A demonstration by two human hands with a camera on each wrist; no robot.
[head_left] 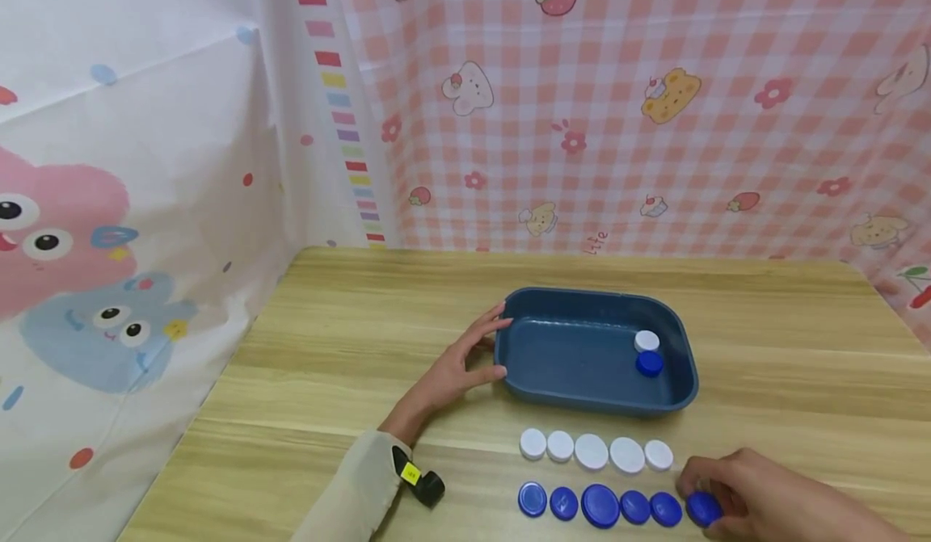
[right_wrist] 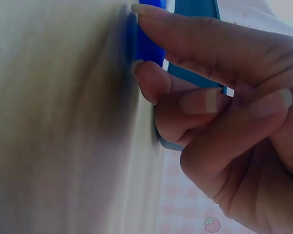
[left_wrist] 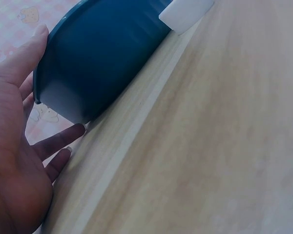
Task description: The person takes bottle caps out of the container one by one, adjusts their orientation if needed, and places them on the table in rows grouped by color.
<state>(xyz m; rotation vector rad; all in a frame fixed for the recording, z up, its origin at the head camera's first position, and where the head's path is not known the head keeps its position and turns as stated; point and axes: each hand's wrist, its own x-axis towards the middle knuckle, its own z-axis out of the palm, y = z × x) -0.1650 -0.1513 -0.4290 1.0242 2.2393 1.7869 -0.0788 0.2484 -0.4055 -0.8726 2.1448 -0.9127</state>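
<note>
My left hand (head_left: 461, 368) is at the left end of a dark blue plastic tray (head_left: 560, 403), its spread fingers and thumb touching the rim. In the left wrist view the fingers (left_wrist: 56, 139) reach along the tray's outer end. At the right end of the blue row, my right hand (head_left: 756, 497) pinches a blue bottle cap (head_left: 704, 510) between thumb and fingertips. The right wrist view shows this blue cap (right_wrist: 150, 41) standing close to the tabletop, the other fingers curled. Inside the tray, at its right, a white cap (head_left: 646, 341) touches a blue cap (head_left: 650, 363).
Several white caps (head_left: 591, 451) lie in a row in front of the tray. Nearer to me runs a row of several blue caps (head_left: 600, 506) of mixed sizes. The wood-grain table (head_left: 327, 324) meets patterned cloth (head_left: 582, 122) at the back and left.
</note>
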